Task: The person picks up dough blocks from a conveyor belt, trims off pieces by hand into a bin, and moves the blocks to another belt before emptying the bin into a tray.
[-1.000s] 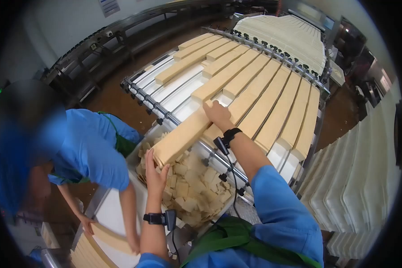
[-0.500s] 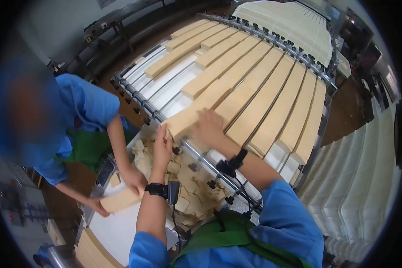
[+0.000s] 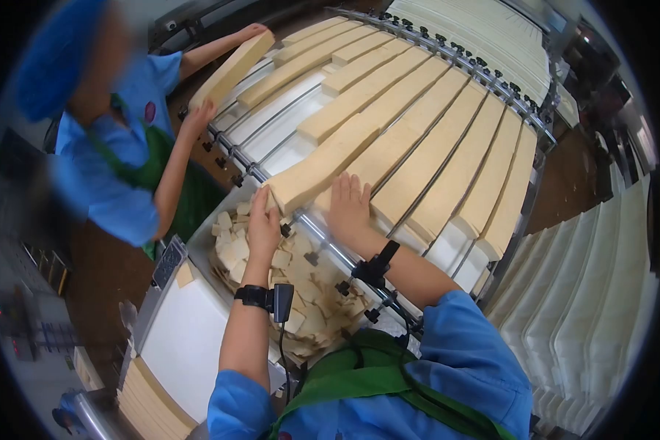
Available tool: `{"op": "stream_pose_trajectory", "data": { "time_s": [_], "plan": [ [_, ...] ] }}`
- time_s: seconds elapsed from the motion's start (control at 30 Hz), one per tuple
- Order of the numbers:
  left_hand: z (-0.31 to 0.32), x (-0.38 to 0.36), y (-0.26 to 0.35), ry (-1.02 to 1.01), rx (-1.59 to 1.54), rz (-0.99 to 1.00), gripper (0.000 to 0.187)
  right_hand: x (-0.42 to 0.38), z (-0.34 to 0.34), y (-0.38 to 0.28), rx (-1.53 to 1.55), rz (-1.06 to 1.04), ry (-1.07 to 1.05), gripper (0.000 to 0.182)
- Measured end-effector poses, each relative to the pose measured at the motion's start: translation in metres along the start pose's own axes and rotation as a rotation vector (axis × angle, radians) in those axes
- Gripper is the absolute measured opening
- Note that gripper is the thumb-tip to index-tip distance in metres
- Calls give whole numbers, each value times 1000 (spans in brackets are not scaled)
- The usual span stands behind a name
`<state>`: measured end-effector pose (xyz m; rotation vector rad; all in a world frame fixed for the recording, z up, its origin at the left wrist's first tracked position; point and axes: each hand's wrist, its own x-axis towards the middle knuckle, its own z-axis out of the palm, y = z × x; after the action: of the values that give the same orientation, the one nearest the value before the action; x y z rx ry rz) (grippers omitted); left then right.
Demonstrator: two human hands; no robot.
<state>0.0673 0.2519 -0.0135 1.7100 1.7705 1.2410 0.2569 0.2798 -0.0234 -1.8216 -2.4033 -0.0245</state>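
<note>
My left hand (image 3: 263, 227) rests against the near end of a long pale yellow strip (image 3: 308, 174), its fingers stretched up along the end face. Flat beside that end lies my right hand (image 3: 350, 208), fingers extended over the near end of the neighbouring strip (image 3: 389, 158). Both strips lie lengthwise on a slatted rack with a white bed (image 3: 292, 166), among several similar strips. A metal rail (image 3: 317, 229) with black knobs runs along the rack's near edge, below my hands.
At the left, a co-worker holds another strip (image 3: 235, 70) in both hands over the rack. Below my forearms stands a bin of pale offcuts (image 3: 312, 293). A white board (image 3: 191, 330) and stacked strips (image 3: 150, 403) are at lower left; white sheets (image 3: 579, 293) hang at right.
The co-worker has lifted a strip from the lower white board and carried it up to the rack's left side. My hands have shifted only slightly, the right one now lying flatter.
</note>
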Motion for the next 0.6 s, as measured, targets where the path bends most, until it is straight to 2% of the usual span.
{"op": "stream_pose_trajectory", "data": {
  "time_s": [0.17, 0.23, 0.37, 0.47, 0.6],
  "plan": [
    [-1, -1, 3, 5, -5, -25, 44, 8, -9, -1, 27, 60, -108, 78],
    [1, -2, 4, -11, -29, -77, 45, 22, -15, 6, 186, 72, -89, 78],
    [3, -5, 7, -10, -75, -58, 45, 83, -4, 33, 291, 111, 47, 76],
    [2, -5, 7, -12, -56, -64, 46, 136, 17, 55, 196, 198, 86, 72],
    [2, -7, 16, 7, -4, -63, 49, 180, 28, 74, 227, 324, 49, 68]
  ]
}}
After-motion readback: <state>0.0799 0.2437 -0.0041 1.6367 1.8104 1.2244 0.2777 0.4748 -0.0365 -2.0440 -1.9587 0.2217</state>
